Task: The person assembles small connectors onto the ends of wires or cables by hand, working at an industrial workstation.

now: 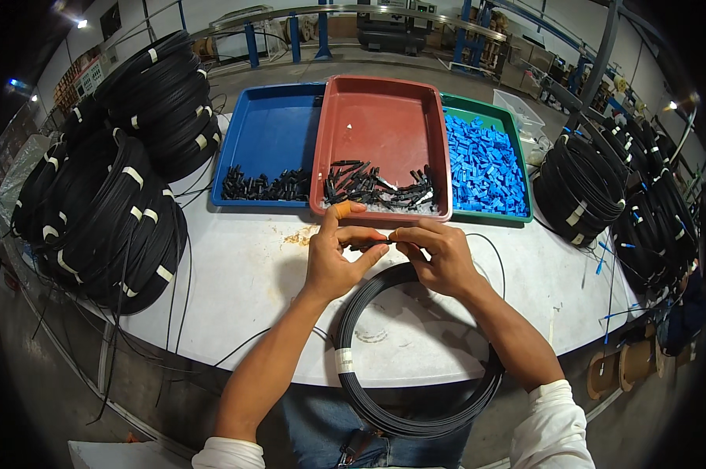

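My left hand and my right hand meet over the table in front of the trays. Between their fingertips they pinch a small black connector piece, mostly covered by the fingers. Orange wraps show on some fingertips. Below my hands lies a coil of black cable, bound with white tape and overhanging the table's front edge toward my lap. A thin cable loop rises from the coil near my right hand. Closest beyond my fingers is the red tray, holding black connector pieces and clear bits at its near end.
A blue tray with small black parts adjoins the red one on the left. On the right, a green tray holds many blue connector pieces. Taped cable coils pile up at left; more coils stand at right, loose ends trailing.
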`<move>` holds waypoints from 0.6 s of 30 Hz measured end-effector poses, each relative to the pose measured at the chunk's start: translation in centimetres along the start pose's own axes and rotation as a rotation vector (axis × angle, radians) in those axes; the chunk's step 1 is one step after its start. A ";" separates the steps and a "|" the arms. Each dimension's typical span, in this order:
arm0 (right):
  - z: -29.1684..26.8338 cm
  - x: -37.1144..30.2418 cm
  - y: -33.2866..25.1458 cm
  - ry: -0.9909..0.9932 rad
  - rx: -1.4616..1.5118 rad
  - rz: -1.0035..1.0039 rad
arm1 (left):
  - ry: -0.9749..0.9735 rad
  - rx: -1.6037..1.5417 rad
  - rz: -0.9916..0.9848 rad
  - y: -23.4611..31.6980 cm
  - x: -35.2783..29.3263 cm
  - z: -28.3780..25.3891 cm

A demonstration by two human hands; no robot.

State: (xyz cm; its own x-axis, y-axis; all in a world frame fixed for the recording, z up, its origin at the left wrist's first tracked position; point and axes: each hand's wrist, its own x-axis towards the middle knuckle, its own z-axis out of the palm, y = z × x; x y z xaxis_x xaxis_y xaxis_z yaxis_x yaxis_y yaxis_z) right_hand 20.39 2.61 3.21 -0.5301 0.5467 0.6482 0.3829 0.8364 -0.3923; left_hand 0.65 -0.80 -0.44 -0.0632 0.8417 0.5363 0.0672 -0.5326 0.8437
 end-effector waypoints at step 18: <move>-1.0 0.2 -0.2 -0.031 0.038 -0.014 | -0.039 -0.019 0.037 0.0 0.2 -0.9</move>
State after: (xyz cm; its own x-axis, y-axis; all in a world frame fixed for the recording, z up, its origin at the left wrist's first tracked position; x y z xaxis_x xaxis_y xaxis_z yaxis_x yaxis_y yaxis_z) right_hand 20.94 2.55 4.06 -0.5585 0.5351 0.6338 0.3460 0.8448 -0.4082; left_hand -0.22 -0.67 -0.29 -0.0218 0.8240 0.5662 0.0495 -0.5647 0.8238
